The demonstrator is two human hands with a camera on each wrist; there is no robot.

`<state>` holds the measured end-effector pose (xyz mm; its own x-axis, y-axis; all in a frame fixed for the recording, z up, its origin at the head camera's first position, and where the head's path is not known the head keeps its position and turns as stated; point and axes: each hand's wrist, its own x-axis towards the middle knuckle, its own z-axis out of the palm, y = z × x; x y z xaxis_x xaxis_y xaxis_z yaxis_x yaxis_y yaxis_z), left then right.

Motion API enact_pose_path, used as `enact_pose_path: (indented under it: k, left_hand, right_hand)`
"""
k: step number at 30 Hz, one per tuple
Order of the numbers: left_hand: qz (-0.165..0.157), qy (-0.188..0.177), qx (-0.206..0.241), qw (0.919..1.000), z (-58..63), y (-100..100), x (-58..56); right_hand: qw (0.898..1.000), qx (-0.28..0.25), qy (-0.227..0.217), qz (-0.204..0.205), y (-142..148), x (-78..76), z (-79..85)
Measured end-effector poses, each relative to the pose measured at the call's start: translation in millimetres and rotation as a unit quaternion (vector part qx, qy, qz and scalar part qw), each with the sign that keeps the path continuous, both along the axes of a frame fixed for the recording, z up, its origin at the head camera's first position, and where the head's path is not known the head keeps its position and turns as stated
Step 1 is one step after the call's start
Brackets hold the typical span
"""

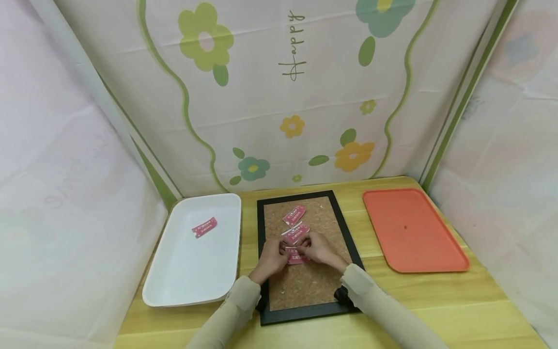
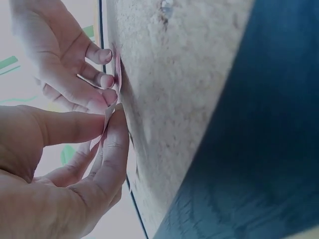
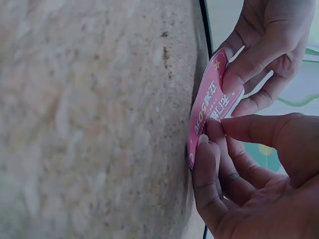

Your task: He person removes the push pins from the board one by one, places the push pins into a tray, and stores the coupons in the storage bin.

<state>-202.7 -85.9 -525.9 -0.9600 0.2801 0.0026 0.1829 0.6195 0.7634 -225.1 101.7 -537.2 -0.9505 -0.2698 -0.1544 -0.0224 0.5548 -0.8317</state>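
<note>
A pink coupon card (image 1: pixel 296 256) with white lettering lies against the lower middle of the cork board (image 1: pixel 301 291), one part lifted and bent. My left hand (image 1: pixel 272 258) pinches the coupon's edge between thumb and index finger. From the other side, my right hand (image 1: pixel 317 248) brings thumb and index fingertips together at the coupon's edge, while another fingertip (image 3: pixel 203 142) touches its printed face. Whether something small sits between those right fingertips is hidden. Above the hands, two similar coupons, the upper one (image 1: pixel 294 215) and the nearer one (image 1: pixel 296 232), lie on the cork.
To the left stands a white tray (image 1: pixel 192 276) holding one pink coupon (image 1: pixel 204 227). An orange tray (image 1: pixel 414 228) lies on the right side of the wooden table (image 1: pixel 462 310). A small clear pin (image 2: pixel 167 7) sticks in the cork. The board has a black frame (image 1: pixel 301 315).
</note>
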Motion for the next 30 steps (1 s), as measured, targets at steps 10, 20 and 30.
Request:
enact_pose_path:
  k: [10,20,30]
  left_hand:
    - [0.0,0.038,0.006,0.9992,15.8,-14.3,-7.3]
    - [0.027,0.046,0.068,0.9963,35.3,-33.6,-13.7]
    - [0.081,0.015,0.103,0.9912,46.0,-53.5,-20.1]
  right_hand:
    - [0.999,-0.033,-0.015,-0.017,7.7,-2.2,3.8]
    - [0.999,-0.04,0.004,-0.013,21.8,-4.9,12.4]
    - [0.999,-0.025,0.029,-0.017,38.6,-8.4,16.4]
